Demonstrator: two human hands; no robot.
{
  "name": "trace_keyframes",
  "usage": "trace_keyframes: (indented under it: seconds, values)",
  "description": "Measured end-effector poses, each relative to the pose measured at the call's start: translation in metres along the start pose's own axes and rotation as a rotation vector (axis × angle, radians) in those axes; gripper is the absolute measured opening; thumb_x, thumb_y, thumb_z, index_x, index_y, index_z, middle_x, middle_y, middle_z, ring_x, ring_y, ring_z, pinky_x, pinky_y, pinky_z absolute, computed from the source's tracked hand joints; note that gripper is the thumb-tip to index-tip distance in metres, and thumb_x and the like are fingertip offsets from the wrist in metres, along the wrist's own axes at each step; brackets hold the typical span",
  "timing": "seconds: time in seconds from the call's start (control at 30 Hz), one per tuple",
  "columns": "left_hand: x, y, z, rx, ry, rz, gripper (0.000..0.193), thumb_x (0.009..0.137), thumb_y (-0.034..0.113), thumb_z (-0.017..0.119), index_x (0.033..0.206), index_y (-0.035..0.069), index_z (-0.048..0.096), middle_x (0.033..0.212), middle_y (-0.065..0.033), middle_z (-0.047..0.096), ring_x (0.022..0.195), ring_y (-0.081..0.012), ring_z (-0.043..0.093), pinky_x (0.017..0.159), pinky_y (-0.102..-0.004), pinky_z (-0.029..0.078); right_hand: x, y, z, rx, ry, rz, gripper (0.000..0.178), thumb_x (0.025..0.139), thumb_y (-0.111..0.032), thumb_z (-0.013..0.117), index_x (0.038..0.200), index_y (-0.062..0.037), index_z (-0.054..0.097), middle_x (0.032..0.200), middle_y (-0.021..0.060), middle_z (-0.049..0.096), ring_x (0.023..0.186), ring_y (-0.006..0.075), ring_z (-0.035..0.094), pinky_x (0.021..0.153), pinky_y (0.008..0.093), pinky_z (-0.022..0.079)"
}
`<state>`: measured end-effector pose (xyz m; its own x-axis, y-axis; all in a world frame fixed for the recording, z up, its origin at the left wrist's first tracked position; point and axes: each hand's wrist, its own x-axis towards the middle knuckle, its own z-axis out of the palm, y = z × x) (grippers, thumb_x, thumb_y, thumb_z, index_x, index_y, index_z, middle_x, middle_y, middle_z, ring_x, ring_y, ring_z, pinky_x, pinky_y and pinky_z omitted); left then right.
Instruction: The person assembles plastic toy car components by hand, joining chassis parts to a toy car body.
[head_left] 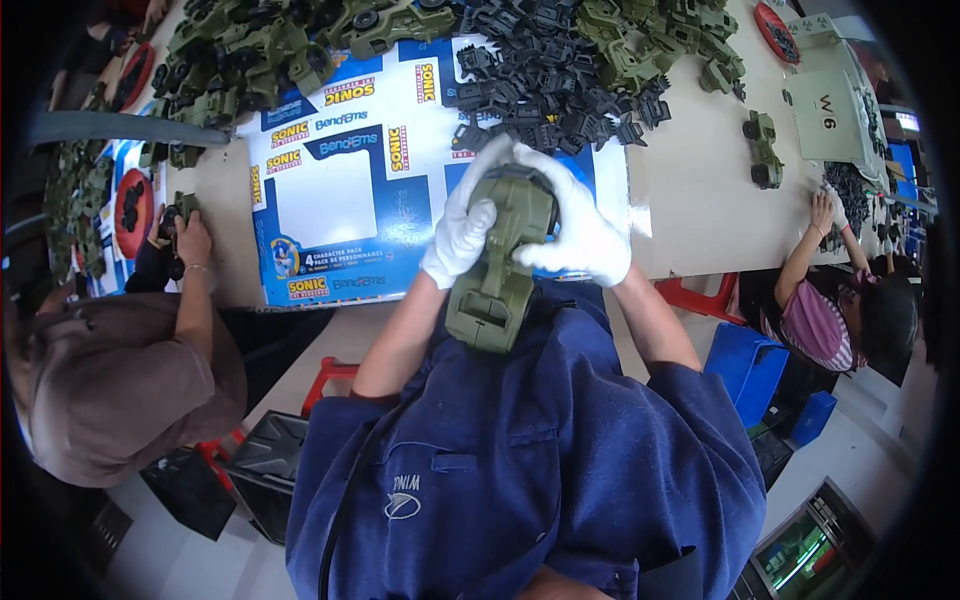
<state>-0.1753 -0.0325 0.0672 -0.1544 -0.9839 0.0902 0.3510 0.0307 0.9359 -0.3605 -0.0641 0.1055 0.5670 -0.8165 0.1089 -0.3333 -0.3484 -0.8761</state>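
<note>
Both my hands wear white gloves and hold an olive-green toy military vehicle [497, 285] above the table's near edge, in front of my chest. My left hand [462, 240] grips its left side, the thumb lying on top and the fingertips at the far end blurred. My right hand [578, 228] wraps round the right side, its thumb against the body and its fingers at the far end. A dark part shows at that end, mostly covered by fingers. Just beyond my hands lies a heap of small black plastic parts [545, 75].
Blue and white printed card sheets [325, 200] cover the table under my hands. Green toy vehicles [250, 60] are piled at the back. One green vehicle [764, 150] stands apart at right, near a box [825, 100]. People work on both sides; a blue bin [742, 370] stands at lower right.
</note>
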Motion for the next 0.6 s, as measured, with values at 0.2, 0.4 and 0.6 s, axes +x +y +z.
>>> trace_keyframes:
  seconds: [0.2,0.4,0.6]
  values:
    - [-0.009,-0.006,-0.002,0.003,0.034,-0.033,0.060,0.093,0.054,0.053,0.117,-0.001,0.059,0.119,-0.0117,0.060,0.112,-0.0205,0.056,0.100,-0.0325,0.040,-0.012,-0.017,0.029,-0.081,0.189,-0.021,0.095,0.050,-0.045,0.092,0.123,-0.0003,0.051,0.117,0.0212,0.060,0.107,0.0382,0.061,0.094,0.0429,0.048]
    - [-0.013,-0.007,-0.001,-0.003,0.095,-0.072,0.038,0.096,0.035,0.053,0.109,0.000,0.059,0.110,-0.0106,0.060,0.105,-0.0191,0.056,0.097,-0.0325,0.042,-0.014,-0.019,0.027,-0.085,0.230,-0.020,0.085,0.054,-0.045,0.089,0.118,0.0003,0.055,0.109,0.0214,0.066,0.099,0.0387,0.067,0.090,0.0418,0.052]
    - [0.088,-0.045,-0.043,0.669,0.249,-0.279,0.059,0.089,0.043,0.068,0.127,0.000,0.054,0.116,-0.0183,0.064,0.113,-0.0264,0.059,0.098,-0.0355,0.044,-0.036,0.070,-0.053,-0.134,0.489,0.530,0.080,0.068,-0.033,0.086,0.130,0.0049,0.051,0.122,0.0202,0.061,0.115,0.0289,0.060,0.103,0.0368,0.045]
